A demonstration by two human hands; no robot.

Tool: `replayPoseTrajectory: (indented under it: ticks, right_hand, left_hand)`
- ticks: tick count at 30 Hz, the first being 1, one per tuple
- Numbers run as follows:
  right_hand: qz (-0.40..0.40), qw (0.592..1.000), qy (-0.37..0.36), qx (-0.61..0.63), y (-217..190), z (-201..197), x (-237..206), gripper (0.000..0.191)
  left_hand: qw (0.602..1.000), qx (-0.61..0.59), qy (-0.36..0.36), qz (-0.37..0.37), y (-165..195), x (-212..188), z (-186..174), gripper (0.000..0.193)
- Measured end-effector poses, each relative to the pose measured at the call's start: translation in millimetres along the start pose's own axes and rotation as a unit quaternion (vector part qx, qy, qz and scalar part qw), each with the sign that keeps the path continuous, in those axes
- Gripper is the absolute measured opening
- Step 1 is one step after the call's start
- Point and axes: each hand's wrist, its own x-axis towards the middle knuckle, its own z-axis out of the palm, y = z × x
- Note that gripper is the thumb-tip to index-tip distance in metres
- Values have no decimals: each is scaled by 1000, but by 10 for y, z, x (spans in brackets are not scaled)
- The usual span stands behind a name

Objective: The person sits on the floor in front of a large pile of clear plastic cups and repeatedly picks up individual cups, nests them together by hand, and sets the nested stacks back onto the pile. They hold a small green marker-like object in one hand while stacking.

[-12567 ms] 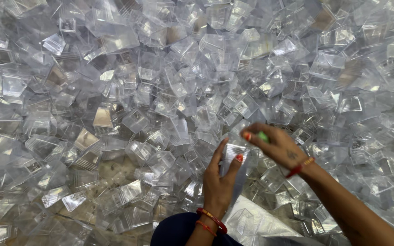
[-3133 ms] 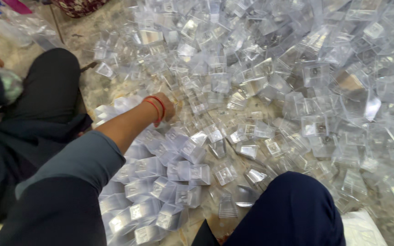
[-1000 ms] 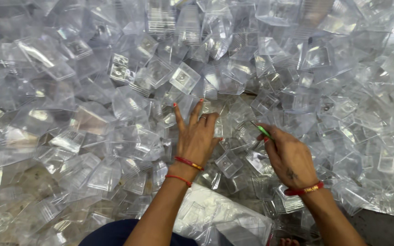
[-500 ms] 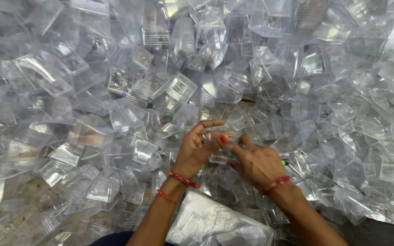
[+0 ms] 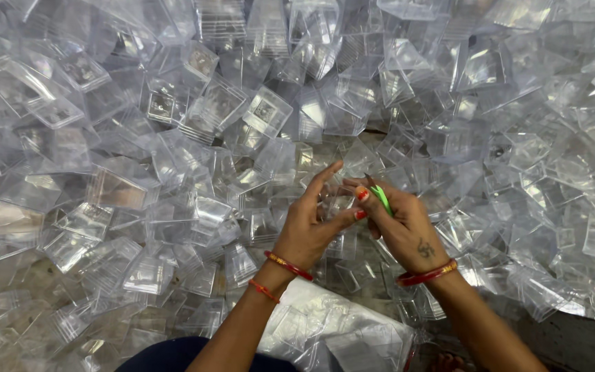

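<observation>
My left hand [image 5: 309, 227] and my right hand [image 5: 401, 224] meet low in the middle of the view, above a wide heap of clear plastic boxes [image 5: 215, 117]. Between them they hold one small clear plastic box [image 5: 339, 207], left thumb and fingers pinching it. My right hand also grips a thin green tool [image 5: 381, 200], its tip pointing up beside the box. Both wrists wear red bangles.
Clear plastic boxes cover the floor in every direction, some stacked in nested rows at the top [image 5: 222, 21]. A clear plastic bag [image 5: 339, 331] with more boxes lies just below my wrists. Dark bare floor [image 5: 573, 341] shows at the bottom right.
Half a second ago my hands were coming together; now they are joined on one small box and raised a little. A second ago my left hand lay spread on the heap.
</observation>
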Motion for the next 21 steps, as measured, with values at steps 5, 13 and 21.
replayPoseTrajectory:
  ticks: [5,13,21]
  right_hand:
    - [9,990,11,-143,-250,-45,-49,39]
    - [38,985,18,-169,-387,-180,-59,34]
    - [-3,994,37,-106,-208,-64,-44,29]
  left_hand:
    - [988,-136,-33,70,-21,2,35,67]
    - [961,-257,63,-78,-59,108,-158,67]
    - [966,-237,48,-95,26,133,-116,73]
